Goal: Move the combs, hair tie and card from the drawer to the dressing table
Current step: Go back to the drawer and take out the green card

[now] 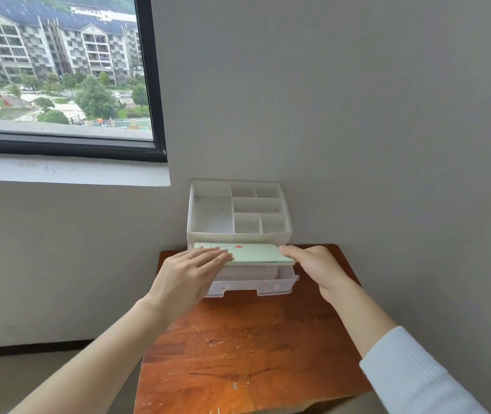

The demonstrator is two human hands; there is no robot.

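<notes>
A pale green card (253, 253) with small red marks is held flat above the pulled-out clear plastic drawer (256, 286). My left hand (190, 276) grips its left edge, fingers lying on top. My right hand (313, 264) grips its right edge. The drawer belongs to a white plastic organizer (239, 231) standing at the back of the wooden dressing table (253, 354). The card and my hands hide most of the drawer's inside; no comb or hair tie shows.
The organizer's open top tray has several empty compartments. It stands against a grey wall in the corner. A dark-framed window (154, 85) with a white sill is at the left. The scratched table top spreads in front of the drawer.
</notes>
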